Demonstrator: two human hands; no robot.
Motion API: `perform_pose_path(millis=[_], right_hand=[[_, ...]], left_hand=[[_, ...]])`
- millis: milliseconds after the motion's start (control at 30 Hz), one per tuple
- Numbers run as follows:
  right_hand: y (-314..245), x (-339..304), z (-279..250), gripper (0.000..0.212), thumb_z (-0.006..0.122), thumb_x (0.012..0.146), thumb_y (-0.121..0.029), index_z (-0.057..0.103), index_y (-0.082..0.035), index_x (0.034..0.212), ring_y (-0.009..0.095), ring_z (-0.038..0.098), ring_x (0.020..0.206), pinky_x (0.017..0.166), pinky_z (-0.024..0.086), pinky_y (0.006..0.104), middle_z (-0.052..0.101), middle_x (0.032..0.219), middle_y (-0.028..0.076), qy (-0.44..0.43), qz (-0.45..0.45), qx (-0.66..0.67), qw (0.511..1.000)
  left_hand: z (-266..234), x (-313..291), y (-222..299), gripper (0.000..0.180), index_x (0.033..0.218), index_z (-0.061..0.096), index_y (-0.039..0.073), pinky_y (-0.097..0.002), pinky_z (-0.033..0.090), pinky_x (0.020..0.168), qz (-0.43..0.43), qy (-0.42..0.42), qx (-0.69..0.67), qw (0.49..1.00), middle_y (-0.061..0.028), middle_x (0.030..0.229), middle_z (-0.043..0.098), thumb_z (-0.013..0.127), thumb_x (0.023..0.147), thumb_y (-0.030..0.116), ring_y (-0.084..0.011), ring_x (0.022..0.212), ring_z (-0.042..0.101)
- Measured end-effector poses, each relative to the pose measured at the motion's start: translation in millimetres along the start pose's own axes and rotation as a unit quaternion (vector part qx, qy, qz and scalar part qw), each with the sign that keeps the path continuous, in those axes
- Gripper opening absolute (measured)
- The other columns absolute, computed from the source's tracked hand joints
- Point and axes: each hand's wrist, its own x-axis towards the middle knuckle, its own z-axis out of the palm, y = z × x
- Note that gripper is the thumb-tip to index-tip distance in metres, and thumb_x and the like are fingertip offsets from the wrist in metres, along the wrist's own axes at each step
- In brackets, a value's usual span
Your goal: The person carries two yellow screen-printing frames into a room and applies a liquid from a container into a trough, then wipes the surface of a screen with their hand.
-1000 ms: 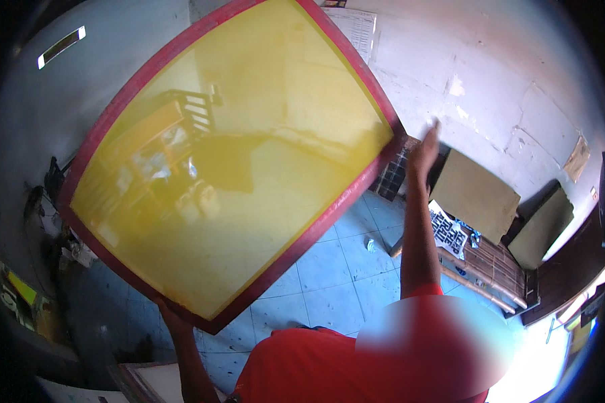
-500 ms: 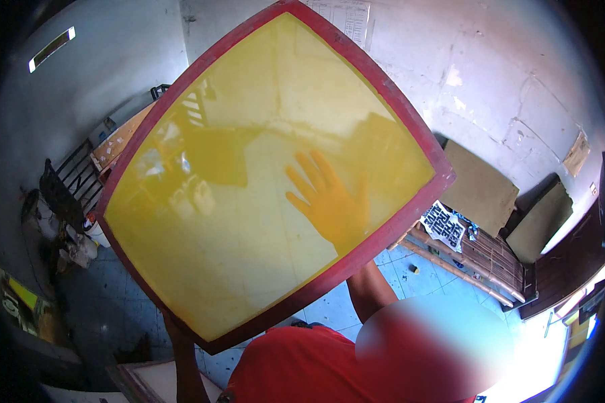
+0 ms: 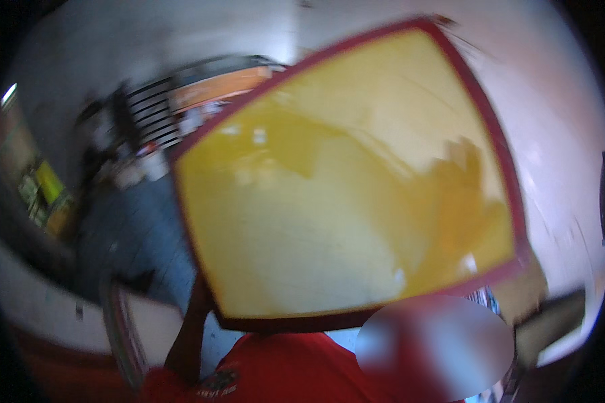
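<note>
A large screen-printing frame [image 3: 302, 235] with a dark red border and see-through yellow mesh is held up before me, filling the middle of the view. My left hand [image 3: 201, 294] grips its lower left edge; the fingers are mostly hidden by the border. Through the mesh, on the right side, my right hand [image 3: 460, 185] shows behind the frame as a blurred orange shape with fingers stretched upward. Whether its palm touches the mesh I cannot tell. Pale reflections lie across the mesh.
A slatted black rack [image 3: 153, 111] and an orange-brown wooden board [image 3: 218, 88] stand at the far left, beside a white bucket [image 3: 154, 163]. Another pale framed panel [image 3: 151, 322] leans at lower left. Brown boards [image 3: 528, 292] rest by the right wall.
The frame has turned clockwise and sits further right in view. My right hand, behind the mesh, now appears nearer its right edge. The room has swung across the view as my head turned.
</note>
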Motion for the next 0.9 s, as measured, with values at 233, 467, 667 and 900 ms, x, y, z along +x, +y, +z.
perform_pose_path(millis=[233, 467, 667, 900], right_hand=[[78, 63, -12, 0.084, 0.026, 0.083, -0.069, 0.021, -0.008, 0.141, 0.025, 0.014, 0.136, 0.109, 0.011, 0.0411, 0.016, 0.148, 0.011, -0.013, 0.068, 0.057, 0.996], [265, -5, -1, 0.082, 0.024, 0.085, -0.067, 0.022, -0.008, 0.141, 0.022, 0.014, 0.136, 0.109, 0.009, 0.0375, 0.017, 0.148, 0.010, 0.014, 0.249, 0.121, 0.961], [279, -77, 1, 0.086, 0.027, 0.082, -0.070, 0.021, -0.007, 0.141, 0.027, 0.012, 0.136, 0.109, 0.006, 0.0416, 0.019, 0.147, 0.009, 0.007, 0.392, 0.151, 0.907], [190, 49, 61, 0.085, 0.023, 0.082, -0.070, 0.023, -0.008, 0.141, 0.026, 0.015, 0.135, 0.108, 0.007, 0.0419, 0.019, 0.148, 0.006, -0.039, 0.228, 0.219, 0.948]], left_hand=[[37, 23, -34, 0.059, 0.119, 0.052, 0.005, -0.0348, 0.047, 0.086, -0.186, -0.002, -0.162, 0.969, -0.0078, 0.110, 0.060, 0.038, 0.089, 0.054, -0.0188, 0.096, 0.058], [74, 13, -49, 0.060, 0.121, 0.050, 0.004, -0.0332, 0.048, 0.085, -0.115, -0.045, -0.218, 0.968, -0.0110, 0.110, 0.060, 0.039, 0.089, 0.054, -0.0194, 0.096, 0.060], [97, 12, -39, 0.054, 0.122, 0.049, 0.005, -0.0340, 0.047, 0.086, -0.102, 0.006, -0.176, 0.979, -0.0094, 0.113, 0.059, 0.038, 0.092, 0.048, -0.0198, 0.097, 0.059], [71, -24, -21, 0.061, 0.120, 0.051, 0.006, -0.0362, 0.048, 0.083, -0.117, 0.083, -0.187, 0.972, -0.0092, 0.110, 0.060, 0.045, 0.086, 0.055, -0.0201, 0.091, 0.060]])
